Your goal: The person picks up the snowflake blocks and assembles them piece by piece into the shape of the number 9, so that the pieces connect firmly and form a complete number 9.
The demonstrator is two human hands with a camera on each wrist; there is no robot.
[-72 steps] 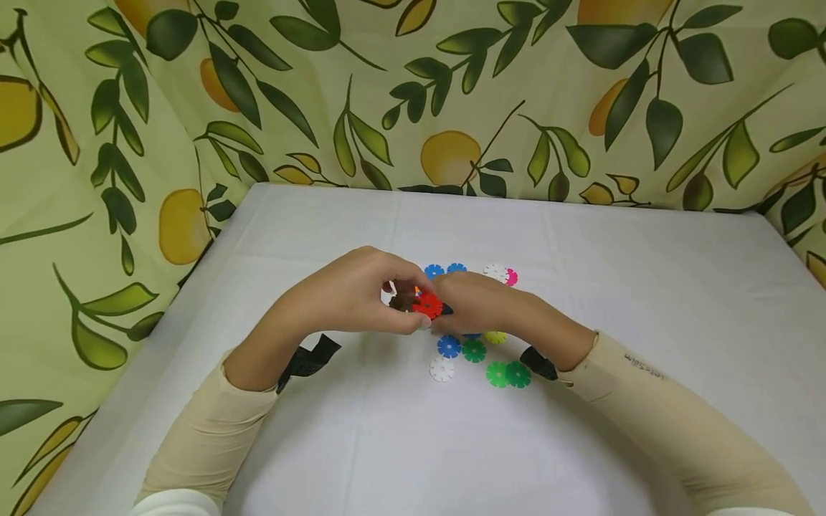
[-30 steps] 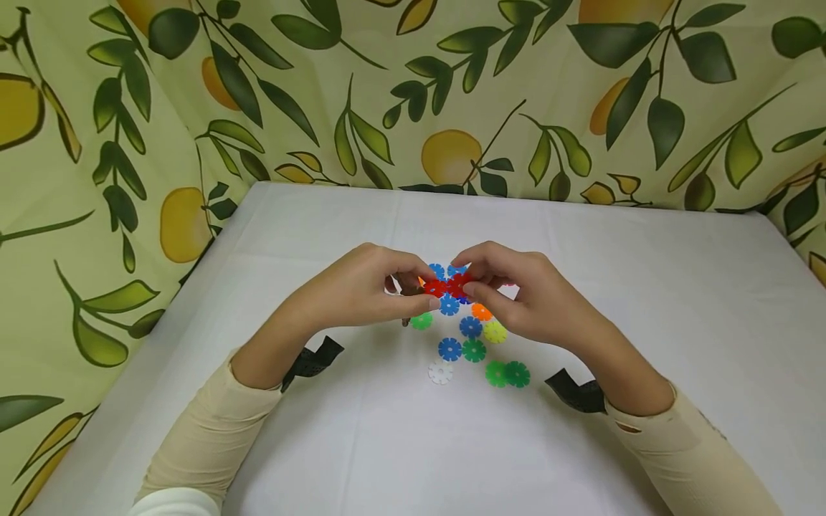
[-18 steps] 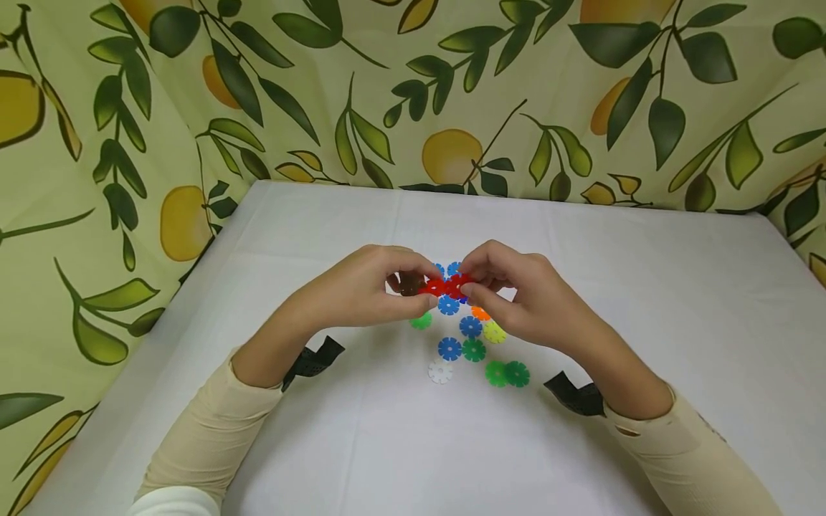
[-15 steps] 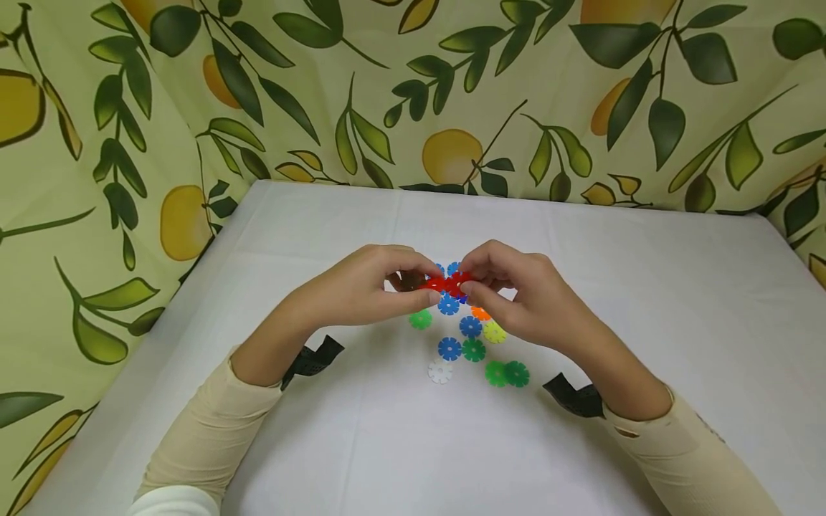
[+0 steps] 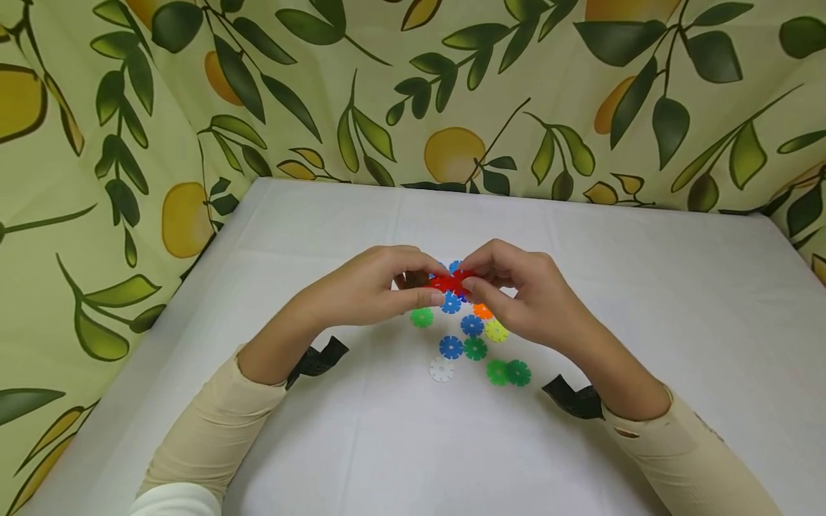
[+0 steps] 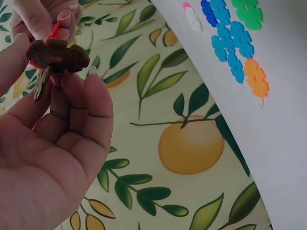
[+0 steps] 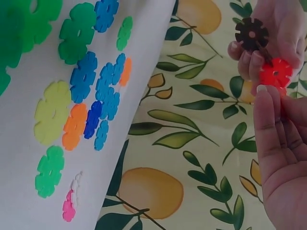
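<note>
Over the middle of the table, my left hand (image 5: 361,287) grips a small joined piece of notched plastic discs. A brown disc (image 7: 252,34) and a red disc (image 7: 276,73) show on it in the right wrist view. From the other side my right hand (image 5: 532,297) pinches a second red disc (image 5: 460,282) between thumb and fingertips. Its edge meets the red disc of the left-hand piece, and the two overlap in the head view. In the left wrist view the brown disc (image 6: 57,56) sits between the fingertips and hides part of the red.
Loose notched discs lie on the white table (image 5: 387,430) under and in front of the hands: blue (image 5: 451,347), dark green (image 5: 475,349), yellow (image 5: 496,330), orange (image 5: 482,311), light green (image 5: 422,317) and white (image 5: 442,370). Fruit-patterned cloth (image 5: 452,86) hangs behind.
My right hand has come up from among the loose discs with a red disc and brought it against the left-hand piece. Since then the left hand has shifted slightly right, closer to it.
</note>
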